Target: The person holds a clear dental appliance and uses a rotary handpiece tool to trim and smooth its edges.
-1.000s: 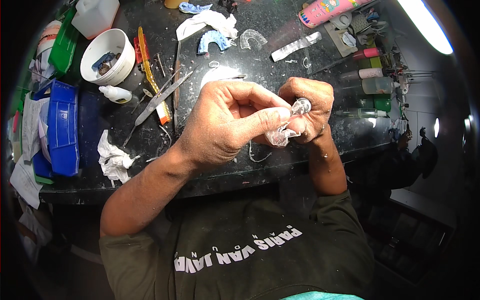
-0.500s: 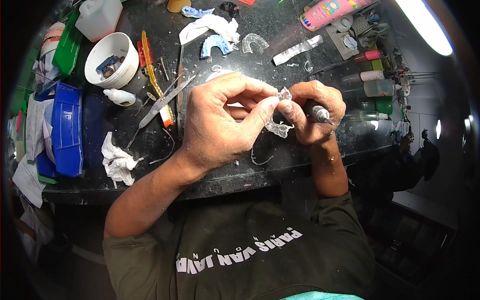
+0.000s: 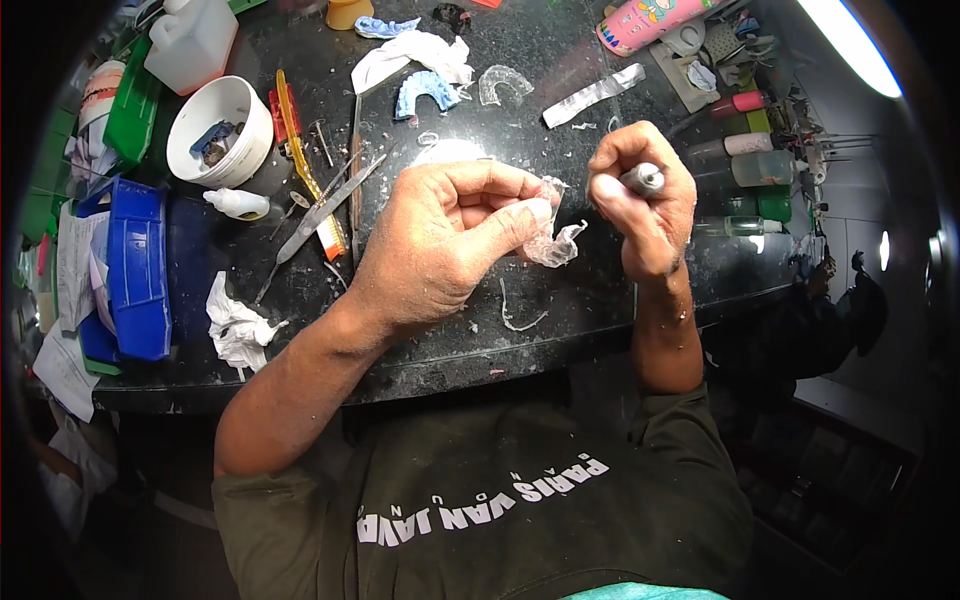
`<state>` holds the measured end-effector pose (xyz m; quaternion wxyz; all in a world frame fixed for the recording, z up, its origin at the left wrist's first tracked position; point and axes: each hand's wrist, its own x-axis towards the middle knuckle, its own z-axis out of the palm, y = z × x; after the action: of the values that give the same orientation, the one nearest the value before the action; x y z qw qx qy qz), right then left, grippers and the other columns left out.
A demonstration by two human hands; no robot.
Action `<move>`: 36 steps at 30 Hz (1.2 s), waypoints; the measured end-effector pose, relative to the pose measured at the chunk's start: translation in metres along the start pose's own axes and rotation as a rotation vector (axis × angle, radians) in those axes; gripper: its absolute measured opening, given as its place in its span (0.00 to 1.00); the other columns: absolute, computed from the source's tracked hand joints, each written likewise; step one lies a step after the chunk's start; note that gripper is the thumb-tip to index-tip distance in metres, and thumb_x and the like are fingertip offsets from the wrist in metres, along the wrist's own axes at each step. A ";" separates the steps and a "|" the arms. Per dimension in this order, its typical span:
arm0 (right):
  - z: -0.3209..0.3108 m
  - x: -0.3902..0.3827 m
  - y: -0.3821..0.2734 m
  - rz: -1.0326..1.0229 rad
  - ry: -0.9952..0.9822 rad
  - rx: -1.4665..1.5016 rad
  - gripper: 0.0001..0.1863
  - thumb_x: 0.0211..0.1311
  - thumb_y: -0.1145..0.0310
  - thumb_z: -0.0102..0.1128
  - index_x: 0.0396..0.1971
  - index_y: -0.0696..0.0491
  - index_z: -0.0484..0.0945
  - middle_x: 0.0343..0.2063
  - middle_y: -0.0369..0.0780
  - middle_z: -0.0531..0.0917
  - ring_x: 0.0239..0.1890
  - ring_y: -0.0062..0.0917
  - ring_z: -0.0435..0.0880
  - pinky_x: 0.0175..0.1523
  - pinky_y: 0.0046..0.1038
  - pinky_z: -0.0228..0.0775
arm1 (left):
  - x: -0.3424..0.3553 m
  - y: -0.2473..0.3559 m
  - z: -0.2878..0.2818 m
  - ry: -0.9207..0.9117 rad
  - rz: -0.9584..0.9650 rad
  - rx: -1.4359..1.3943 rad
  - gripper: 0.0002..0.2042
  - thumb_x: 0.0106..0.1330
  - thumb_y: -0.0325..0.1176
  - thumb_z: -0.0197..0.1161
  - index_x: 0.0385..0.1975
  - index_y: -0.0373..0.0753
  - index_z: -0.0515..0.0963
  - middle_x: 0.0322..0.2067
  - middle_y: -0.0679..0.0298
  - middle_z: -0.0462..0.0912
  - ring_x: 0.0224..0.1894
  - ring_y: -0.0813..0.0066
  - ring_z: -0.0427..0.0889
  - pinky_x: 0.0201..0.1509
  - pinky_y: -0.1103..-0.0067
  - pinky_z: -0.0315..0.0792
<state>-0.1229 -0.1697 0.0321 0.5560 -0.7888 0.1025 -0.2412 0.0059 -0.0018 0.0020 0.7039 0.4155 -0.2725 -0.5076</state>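
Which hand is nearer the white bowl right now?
Left. The left hand sits to the right of the white bowl and a little nearer the person, holding a clear tray. The right hand is farther right, beyond the left hand.

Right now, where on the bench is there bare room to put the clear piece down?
Barest patch: the near edge of the black bench, between the left hand and right hand, with only a thin shaving. Crowded: tools beside the white bowl, and bottles at right.

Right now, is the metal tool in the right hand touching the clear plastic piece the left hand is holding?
Apart. The head view shows dark table between the right hand with its metal tool and the clear plastic piece pinched by the left hand.
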 end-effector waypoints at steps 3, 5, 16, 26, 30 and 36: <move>-0.003 0.001 0.008 -0.037 -0.084 -0.095 0.06 0.63 0.70 0.58 0.31 0.57 0.73 0.20 0.33 0.73 0.24 0.13 0.68 0.29 0.19 0.61 | -0.002 0.007 0.002 -0.020 -0.037 -0.163 0.11 0.67 0.26 0.59 0.45 0.27 0.76 0.40 0.56 0.81 0.42 0.72 0.83 0.46 0.69 0.83; 0.006 0.003 0.008 -0.082 -0.090 -0.173 0.08 0.65 0.68 0.58 0.32 0.58 0.72 0.20 0.36 0.73 0.23 0.17 0.69 0.30 0.23 0.62 | -0.004 0.008 0.001 -0.034 -0.081 -0.259 0.11 0.67 0.26 0.59 0.45 0.28 0.76 0.40 0.56 0.81 0.42 0.71 0.83 0.46 0.68 0.83; 0.013 0.003 0.015 -0.243 -0.132 -0.206 0.37 0.48 0.29 0.61 0.20 0.54 0.68 0.14 0.32 0.67 0.16 0.17 0.65 0.21 0.22 0.56 | -0.009 0.004 0.011 -0.047 0.111 -0.219 0.14 0.63 0.22 0.61 0.48 0.28 0.73 0.39 0.55 0.81 0.41 0.73 0.83 0.47 0.73 0.82; 0.014 0.006 0.024 -0.321 -0.164 -0.157 0.39 0.45 0.32 0.67 0.18 0.57 0.65 0.14 0.34 0.66 0.16 0.18 0.63 0.21 0.22 0.53 | -0.011 0.010 0.013 -0.067 0.133 -0.168 0.12 0.59 0.19 0.65 0.43 0.27 0.77 0.35 0.57 0.83 0.38 0.76 0.84 0.46 0.79 0.79; 0.010 0.006 0.022 -0.286 -0.185 -0.201 0.41 0.44 0.28 0.64 0.17 0.57 0.65 0.13 0.34 0.65 0.16 0.18 0.64 0.20 0.22 0.53 | -0.011 0.012 0.013 0.001 0.089 -0.197 0.13 0.56 0.19 0.68 0.41 0.27 0.78 0.33 0.58 0.83 0.36 0.77 0.83 0.43 0.81 0.79; 0.006 0.006 0.020 -0.277 -0.202 -0.273 0.40 0.48 0.27 0.60 0.16 0.56 0.65 0.13 0.34 0.66 0.14 0.19 0.66 0.19 0.22 0.54 | -0.012 0.013 0.005 -0.002 0.062 -0.026 0.10 0.54 0.20 0.69 0.36 0.28 0.79 0.33 0.58 0.84 0.35 0.78 0.83 0.41 0.82 0.79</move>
<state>-0.1125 -0.1748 0.0138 0.4129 -0.8835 -0.0314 -0.2189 0.0039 0.0098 0.0167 0.7244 0.3972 -0.2791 -0.4895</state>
